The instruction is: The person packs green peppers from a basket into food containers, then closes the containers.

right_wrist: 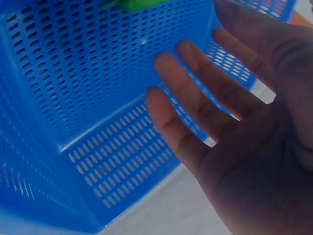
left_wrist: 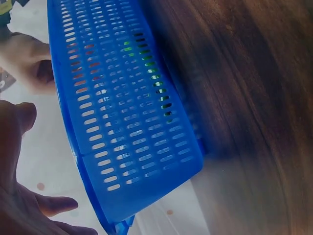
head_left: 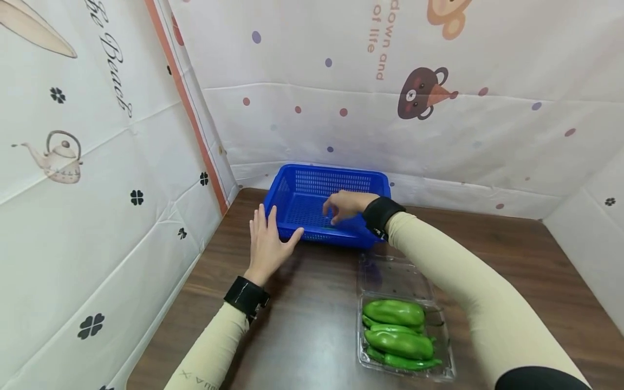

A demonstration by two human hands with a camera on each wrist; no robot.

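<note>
A blue perforated basket (head_left: 336,236) stands on the table. My right hand (head_left: 346,206) hangs over its inside, and in the right wrist view the fingers (right_wrist: 195,93) are loosely bent with nothing held. On the basket floor lies a green pepper (right_wrist: 142,4), mostly cut off by the right wrist view's top edge. Beside the basket's front left corner, my left hand (head_left: 268,246) has its fingers spread; whether it touches the rim I cannot tell. Several more green peppers (head_left: 398,344) lie in a clear plastic box (head_left: 444,355) nearer to me.
The box's clear lid (head_left: 390,276) is folded back toward the basket. Under everything is a dark brown wooden table (head_left: 302,319). A white printed sheet (head_left: 292,130) hangs behind the basket and also along the left side.
</note>
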